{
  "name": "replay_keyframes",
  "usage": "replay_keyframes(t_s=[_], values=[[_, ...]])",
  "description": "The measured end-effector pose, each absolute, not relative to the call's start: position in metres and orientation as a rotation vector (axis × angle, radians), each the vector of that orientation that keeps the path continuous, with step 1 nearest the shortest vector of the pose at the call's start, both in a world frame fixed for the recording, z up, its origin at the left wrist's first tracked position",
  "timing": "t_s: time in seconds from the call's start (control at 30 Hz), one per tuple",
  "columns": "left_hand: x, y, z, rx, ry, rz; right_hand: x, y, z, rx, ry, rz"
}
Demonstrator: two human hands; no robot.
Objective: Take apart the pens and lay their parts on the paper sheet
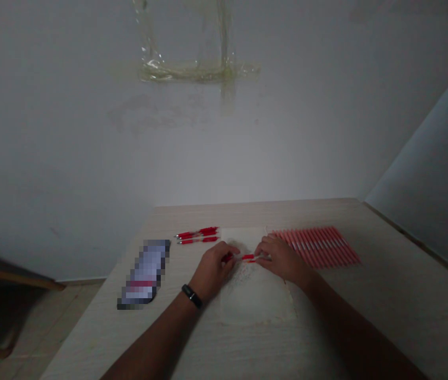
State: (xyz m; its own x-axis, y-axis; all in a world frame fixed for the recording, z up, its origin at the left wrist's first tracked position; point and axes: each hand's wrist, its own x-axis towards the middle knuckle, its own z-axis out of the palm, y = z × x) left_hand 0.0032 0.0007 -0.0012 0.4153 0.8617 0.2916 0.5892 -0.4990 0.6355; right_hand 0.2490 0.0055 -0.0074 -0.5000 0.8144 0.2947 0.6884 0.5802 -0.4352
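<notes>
Red pen [248, 257] between hands, L hand [211, 272] pinching one end, R hand [283, 258] the other, both grips narrow

You wear this camera on your head, and it faces forward and tilts down, looking over the table [398, 306] from its near side. Your left hand [211, 272] and right hand [283, 258] sit fairly close, low in the frame, with the wall [89, 132] filling the top, well beyond them.
</notes>
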Motion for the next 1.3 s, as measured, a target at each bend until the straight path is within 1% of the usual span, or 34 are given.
replay_keyframes(t_s=[0.13,0.3,0.47,0.87,1.3], values=[[0.005,-0.001,0.002,2.27,1.126,0.805,0.24,-0.001,-0.006,-1.194,-2.246,0.496],[0.007,-0.001,-0.001,2.282,1.064,0.795,0.225,-0.01,-0.01,-1.22,-2.114,0.768],[0.008,-0.003,-0.003,2.228,1.085,0.845,0.221,-0.012,-0.013,-1.19,-2.01,0.956],[0.01,-0.007,0.002,2.201,1.022,0.875,0.219,-0.007,-0.029,-1.172,-1.964,1.07],[0.008,-0.006,0.002,2.254,1.004,0.849,0.219,-0.008,-0.026,-1.159,-1.929,1.081]])
